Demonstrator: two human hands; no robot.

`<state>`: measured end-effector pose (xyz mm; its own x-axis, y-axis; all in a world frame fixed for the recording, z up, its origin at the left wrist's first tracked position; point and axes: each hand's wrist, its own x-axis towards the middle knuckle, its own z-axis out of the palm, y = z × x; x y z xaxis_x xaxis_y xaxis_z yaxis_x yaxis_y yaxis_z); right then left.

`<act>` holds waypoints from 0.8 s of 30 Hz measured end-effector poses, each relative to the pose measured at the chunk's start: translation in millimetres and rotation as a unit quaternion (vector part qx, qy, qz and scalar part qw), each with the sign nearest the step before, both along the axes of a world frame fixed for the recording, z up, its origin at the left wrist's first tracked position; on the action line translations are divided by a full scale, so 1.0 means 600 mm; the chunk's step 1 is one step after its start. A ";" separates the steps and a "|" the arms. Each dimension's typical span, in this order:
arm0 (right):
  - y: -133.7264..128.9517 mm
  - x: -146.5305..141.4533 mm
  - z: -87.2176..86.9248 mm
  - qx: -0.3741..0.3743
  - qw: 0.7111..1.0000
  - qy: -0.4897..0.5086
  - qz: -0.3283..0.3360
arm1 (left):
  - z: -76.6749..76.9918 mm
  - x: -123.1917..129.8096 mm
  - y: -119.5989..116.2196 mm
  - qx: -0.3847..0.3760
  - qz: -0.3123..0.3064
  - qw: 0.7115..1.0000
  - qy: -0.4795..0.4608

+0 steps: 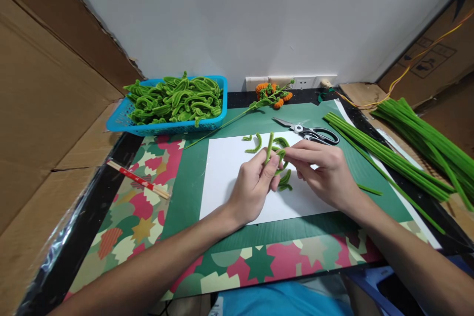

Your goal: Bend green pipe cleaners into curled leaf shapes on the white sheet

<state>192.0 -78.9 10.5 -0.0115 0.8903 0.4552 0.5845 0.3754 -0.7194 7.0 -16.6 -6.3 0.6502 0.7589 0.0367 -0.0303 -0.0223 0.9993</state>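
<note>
Between my hands, over a white sheet of paper (222, 177), is a green fuzzy pipe cleaner (270, 145). My left hand (255, 177) pinches it, with one straight end sticking up past the thumb. The fingertips of my right hand (322, 168) close on a curled part of the same pipe cleaner. Short bent green pieces (255, 144) lie on the paper beyond my left hand, and more curved pieces (285, 180) rest below the fingers. My hands partly hide some of these pieces.
Scissors (307, 131) lie behind my right hand. Straight green pipe cleaners (385, 158) are bundled at right, with a larger pile (425, 138) beyond. A blue basket (166, 130) holds many bent green pieces. An orange pumpkin stem (272, 93) and wrapped chopsticks (138, 179) lie about.
</note>
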 end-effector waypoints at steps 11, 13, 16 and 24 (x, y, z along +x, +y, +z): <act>-0.002 -0.007 -0.007 0.004 0.994 0.098 -0.041 | -0.005 -0.005 0.004 0.046 -0.017 0.997 0.061; -0.001 -0.008 -0.007 -0.012 0.990 0.135 -0.038 | -0.004 -0.004 0.004 0.044 -0.013 0.997 0.058; 0.002 -0.009 -0.005 -0.037 0.980 0.192 -0.027 | -0.001 -0.001 0.003 0.031 -0.004 0.999 0.033; 0.009 -0.009 0.003 -0.098 0.956 0.275 0.012 | -0.003 -0.004 0.000 -0.004 0.002 0.999 -0.050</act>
